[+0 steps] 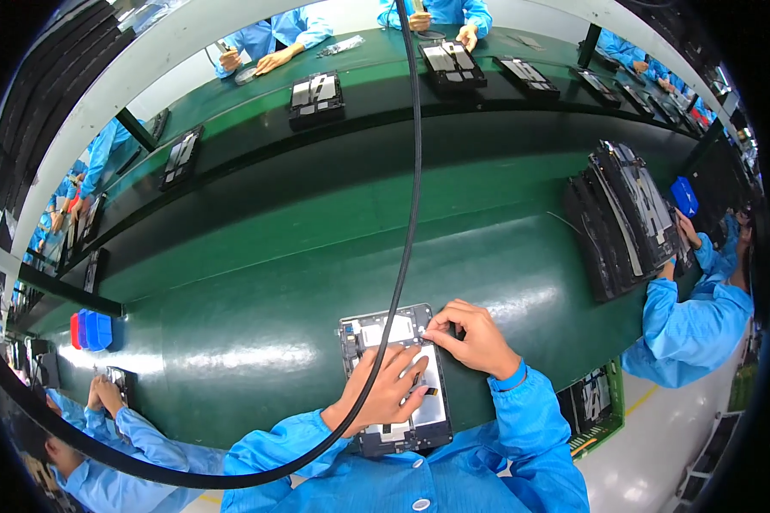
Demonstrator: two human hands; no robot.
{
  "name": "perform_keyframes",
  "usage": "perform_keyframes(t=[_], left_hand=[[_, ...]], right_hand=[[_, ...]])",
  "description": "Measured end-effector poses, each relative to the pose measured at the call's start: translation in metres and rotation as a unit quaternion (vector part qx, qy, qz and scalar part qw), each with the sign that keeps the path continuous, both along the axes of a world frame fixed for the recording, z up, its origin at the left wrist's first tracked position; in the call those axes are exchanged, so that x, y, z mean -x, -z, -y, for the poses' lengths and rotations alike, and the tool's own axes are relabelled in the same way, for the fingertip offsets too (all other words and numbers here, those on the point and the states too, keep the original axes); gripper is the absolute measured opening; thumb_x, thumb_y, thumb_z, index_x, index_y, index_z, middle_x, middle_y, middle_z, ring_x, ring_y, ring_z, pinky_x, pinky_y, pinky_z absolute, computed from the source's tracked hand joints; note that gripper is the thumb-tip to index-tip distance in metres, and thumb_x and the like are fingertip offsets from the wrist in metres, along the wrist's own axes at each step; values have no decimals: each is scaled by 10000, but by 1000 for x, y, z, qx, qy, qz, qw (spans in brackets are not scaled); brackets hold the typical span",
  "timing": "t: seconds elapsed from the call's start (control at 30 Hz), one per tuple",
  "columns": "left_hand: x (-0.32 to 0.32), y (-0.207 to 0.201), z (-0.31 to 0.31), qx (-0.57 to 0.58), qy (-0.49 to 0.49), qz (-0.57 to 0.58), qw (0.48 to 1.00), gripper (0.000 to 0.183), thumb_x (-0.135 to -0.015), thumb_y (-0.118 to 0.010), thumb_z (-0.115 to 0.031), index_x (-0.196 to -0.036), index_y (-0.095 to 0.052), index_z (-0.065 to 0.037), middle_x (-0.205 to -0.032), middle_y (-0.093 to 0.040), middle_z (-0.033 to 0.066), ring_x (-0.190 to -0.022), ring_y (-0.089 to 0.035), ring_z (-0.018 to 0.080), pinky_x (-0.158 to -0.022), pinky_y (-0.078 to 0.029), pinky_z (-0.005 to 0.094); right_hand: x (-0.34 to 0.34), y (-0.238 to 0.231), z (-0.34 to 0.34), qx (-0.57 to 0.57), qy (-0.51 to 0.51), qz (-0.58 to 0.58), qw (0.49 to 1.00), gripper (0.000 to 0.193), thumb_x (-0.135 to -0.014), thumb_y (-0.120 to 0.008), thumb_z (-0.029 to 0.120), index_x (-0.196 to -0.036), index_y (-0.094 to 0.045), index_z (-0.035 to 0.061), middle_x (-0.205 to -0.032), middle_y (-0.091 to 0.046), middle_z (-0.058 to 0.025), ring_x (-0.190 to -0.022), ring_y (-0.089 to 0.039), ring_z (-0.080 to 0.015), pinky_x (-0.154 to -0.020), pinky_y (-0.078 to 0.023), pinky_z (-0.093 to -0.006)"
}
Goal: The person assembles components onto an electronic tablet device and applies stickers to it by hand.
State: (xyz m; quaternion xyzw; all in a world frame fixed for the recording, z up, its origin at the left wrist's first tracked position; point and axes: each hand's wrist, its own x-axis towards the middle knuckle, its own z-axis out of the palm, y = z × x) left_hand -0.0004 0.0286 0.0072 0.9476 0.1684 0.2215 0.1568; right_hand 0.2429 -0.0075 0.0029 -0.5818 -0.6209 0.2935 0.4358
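Note:
An opened tablet (pixel 432 417) with a black frame and silver inner parts lies on the green bench in front of me. My left hand (pixel 382 389) rests on its middle, fingers spread, covering part of the inside. At the tablet's upper right edge, my right hand (pixel 475 338) has thumb and index finger pinched together. Whatever sits between those fingertips is too small or hidden to make out. Beside the left fingertips a small dark flex strip with an orange end (pixel 432 391) shows on the silver area.
A black cable (pixel 416 171) hangs across the view. Stacked tablets in black trays (pixel 624 214) stand at right, near a co-worker's sleeve (pixel 680 321). Red and blue bins (pixel 94 330) sit at left. More opened tablets (pixel 316 94) line the raised shelf. A green crate (pixel 612 393) stands below.

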Motion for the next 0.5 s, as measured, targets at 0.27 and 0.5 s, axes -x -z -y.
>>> perform_keyframes(t=[0.27, 0.5], left_hand=[[-2, 1, 0, -25, -19, 3, 1000, 415, -921, -725, -297, -1275, -770, -86, -1350, -691, 107, -1176, -643, 310, -996, -475, 469], [-2, -2, -3, -4, -21, -14, 1000, 430, -962, -714, -303, -1317, -737, -62, -1342, -666, 143, -1189, -666, 327, -1048, -474, 488]], right_hand=[[5, 0, -12, 2, 1, -35, 999, 82, -923, -858, 120, -955, -825, 53, -856, -752, -60, -786, -674, -200, -647, -494, -332], [8, -3, -27, 12, -31, -45, 998, 72, -883, -880, 99, -937, -842, 69, -859, -771, -61, -806, -681, -202, -643, -493, -336]])
